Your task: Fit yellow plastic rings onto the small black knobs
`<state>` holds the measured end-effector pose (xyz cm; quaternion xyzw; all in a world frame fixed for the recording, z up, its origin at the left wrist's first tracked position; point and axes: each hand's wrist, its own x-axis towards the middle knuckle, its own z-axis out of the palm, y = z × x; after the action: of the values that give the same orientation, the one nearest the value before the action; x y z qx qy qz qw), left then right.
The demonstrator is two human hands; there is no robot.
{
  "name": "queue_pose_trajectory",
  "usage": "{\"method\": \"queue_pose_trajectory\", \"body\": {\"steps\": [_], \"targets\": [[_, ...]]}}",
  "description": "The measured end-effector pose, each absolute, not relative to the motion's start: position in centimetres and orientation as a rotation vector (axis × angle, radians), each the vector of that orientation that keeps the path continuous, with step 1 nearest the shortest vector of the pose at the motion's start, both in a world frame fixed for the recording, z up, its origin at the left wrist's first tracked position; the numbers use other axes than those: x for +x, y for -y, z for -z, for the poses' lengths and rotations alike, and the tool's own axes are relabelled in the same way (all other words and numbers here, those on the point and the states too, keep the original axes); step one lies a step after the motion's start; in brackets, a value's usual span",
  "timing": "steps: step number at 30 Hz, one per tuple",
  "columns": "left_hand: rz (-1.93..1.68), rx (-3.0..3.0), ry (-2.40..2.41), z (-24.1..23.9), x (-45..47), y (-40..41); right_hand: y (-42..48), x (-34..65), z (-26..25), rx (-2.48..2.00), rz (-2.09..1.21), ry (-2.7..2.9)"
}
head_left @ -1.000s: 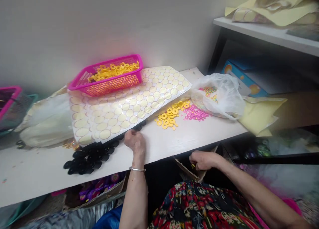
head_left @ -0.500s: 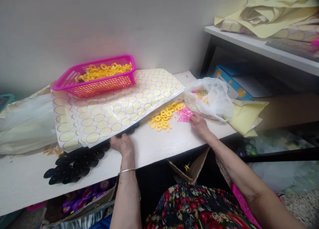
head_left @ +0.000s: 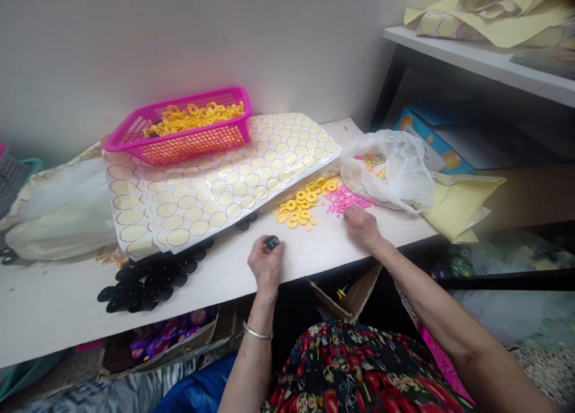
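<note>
A small black disc [head_left: 272,242] sits just below the centre of the frame, pinched at the fingertips of the left hand [head_left: 266,265]; the hand is closed on it and rests near the front edge of the white table [head_left: 54,308]; a thin metal bangle [head_left: 257,333] circles the wrist below. To the right of centre, the right hand [head_left: 362,226] lies palm down on the table, its fingertips at the lower edge of a scatter of small pink beads [head_left: 345,199]; whether it grips any bead I cannot tell, since the fingers hide what is under them. Just left of the beads lies a loose heap of yellow rings [head_left: 305,204], touching the pink scatter at its upper right. Left of the left hand, in the lower left of the frame, a pile of black discs [head_left: 150,275] spreads over the table, partly tucked under the near edge of a large sticker sheet [head_left: 215,182] printed with rows of pale circles; two more dark discs peek out from under that sheet near the centre. On the far end of the sheet, upper left of centre, stands a pink basket [head_left: 179,143] filled with more yellow rings. Right of the beads, a crumpled clear plastic bag [head_left: 395,167] holds coloured beads; beyond it lie a yellow sheet [head_left: 467,206] and a blue box [head_left: 431,138] under a white shelf [head_left: 476,59] at the upper right. At the far left a pale bag [head_left: 58,212] rests on the table.
</note>
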<state>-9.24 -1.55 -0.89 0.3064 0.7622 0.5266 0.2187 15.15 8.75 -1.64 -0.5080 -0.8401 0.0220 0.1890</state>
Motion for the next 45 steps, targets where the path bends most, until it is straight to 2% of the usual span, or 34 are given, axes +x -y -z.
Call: {"method": "queue_pose_trajectory", "body": {"steps": [8,15,23,30,45], "targets": [[-1.322,1.185,-1.836,1.3,-4.5,0.9,-7.3,15.2,1.3,-1.244,-0.252,2.321],[-1.31,1.318,-1.821,2.0,-3.7,0.6,-6.5,15.9,1.4,-1.104,-0.466,2.142],[-1.297,1.412,-1.783,2.6,-3.2,0.2,-6.7,14.8,0.6,-1.206,-0.44,2.269],[-1.25,1.476,-1.794,2.4,-2.7,0.0,-5.2,11.1,-1.3,-0.897,-0.642,2.19],[-1.177,1.572,-1.834,1.5,-2.8,0.3,-4.3,8.9,-4.0,-0.911,-0.302,2.731]]}}
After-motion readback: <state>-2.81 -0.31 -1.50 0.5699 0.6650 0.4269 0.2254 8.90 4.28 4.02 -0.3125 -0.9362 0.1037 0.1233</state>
